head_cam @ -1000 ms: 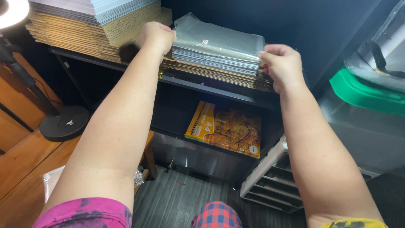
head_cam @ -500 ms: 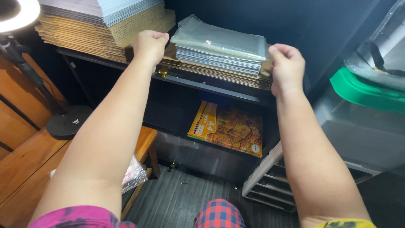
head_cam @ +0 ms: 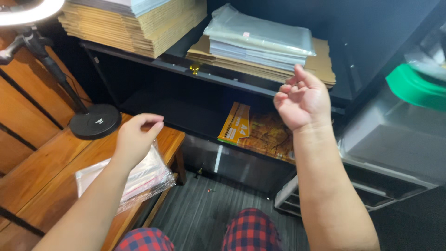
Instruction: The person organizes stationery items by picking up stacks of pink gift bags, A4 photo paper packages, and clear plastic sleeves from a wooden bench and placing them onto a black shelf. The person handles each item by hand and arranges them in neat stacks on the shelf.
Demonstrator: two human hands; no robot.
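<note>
Head view. Left hand hangs low over the wooden desk, fingers loosely curled, thumb and forefinger close together but clamped on nothing I can see. Just below and toward the body from it lies a clear bag, flat on the desk, one corner overhanging the desk edge. Its long axis runs roughly left to right across the desk. The left hand is by far the nearer to it; whether the fingertips touch the plastic, cannot tell.

Right hand is raised in front of the shelf, palm turned toward the camera, fingers half curled and apart, empty. Just above and behind it sits a stack of clear sleeves on top of flat brown card. The hand is near the stack's front edge but apart from it.

On the lower shelf, behind the right wrist, an orange paper pack leans flat. Far left on the upper shelf, a tall pile of cardboard. A ring-light stand rests on the desk's far end, well apart from the bag. At right, a grey bin with a green lid.
</note>
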